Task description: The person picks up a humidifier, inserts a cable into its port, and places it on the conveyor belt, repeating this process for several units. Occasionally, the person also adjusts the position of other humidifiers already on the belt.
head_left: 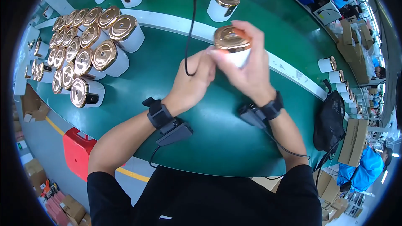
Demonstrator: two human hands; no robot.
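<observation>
A white rounded housing with a shiny gold top (231, 38) is held up over the table, and my right hand (253, 69) is shut on it, thumb on the near side and fingers over the far right. Slightly blurred, it hides whatever is on its far face. Just left of it, my left hand (194, 77) is closed, its curled fingertips meeting my right thumb. Whether anything sits in those fingers is hidden. A thin black cable (191, 37) hangs down across the view in front of my left hand.
Many matching gold-topped housings (111, 56) crowd the green table (201, 142) at left. Another housing (223, 5) stands beyond the pale rail (293, 73). A black mesh bag (330, 121) and a cardboard box (353, 142) are at right. A red stool (77, 152) stands below left; a person in blue (360, 171) sits at right.
</observation>
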